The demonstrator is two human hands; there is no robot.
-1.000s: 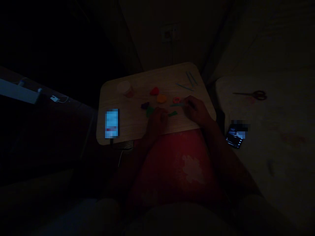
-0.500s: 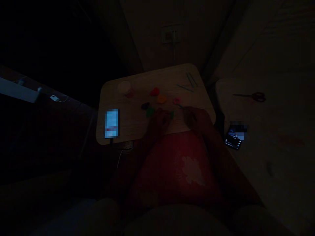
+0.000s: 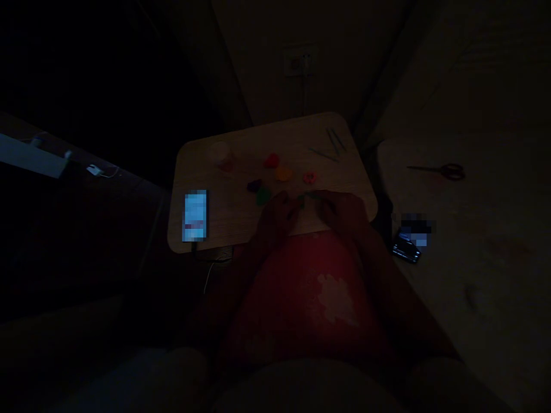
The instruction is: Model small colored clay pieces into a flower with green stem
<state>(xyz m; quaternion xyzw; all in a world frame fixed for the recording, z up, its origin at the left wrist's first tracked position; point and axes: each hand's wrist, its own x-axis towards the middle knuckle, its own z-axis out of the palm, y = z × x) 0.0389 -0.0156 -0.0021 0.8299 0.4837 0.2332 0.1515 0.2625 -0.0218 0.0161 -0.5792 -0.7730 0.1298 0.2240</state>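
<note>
The scene is very dark. My left hand (image 3: 280,215) rests at the near side of the small wooden table, fingers curled around a small green piece (image 3: 301,201) that looks like modelling clay. My right hand (image 3: 344,211), closed, holds a thin stick (image 3: 314,195) whose tip points at the green piece; whether they touch I cannot tell. Just beyond lies a pink ring-like piece (image 3: 310,178). Soft-looking lumps sit further left: green (image 3: 263,196), dark purple (image 3: 254,185), orange (image 3: 283,173) and red (image 3: 271,160).
Several thin sticks (image 3: 323,154) lie at the table's (image 3: 241,223) far right. A pale tub (image 3: 220,152) stands far left, with a lit phone (image 3: 196,216) nearer. On the pale surface to the right are scissors (image 3: 450,171) and another phone (image 3: 407,248). A wall socket (image 3: 300,61) is behind.
My right hand has shifted slightly left, and the stick's tip has moved from beside the pink piece to the green piece. My left hand stays nearly in place.
</note>
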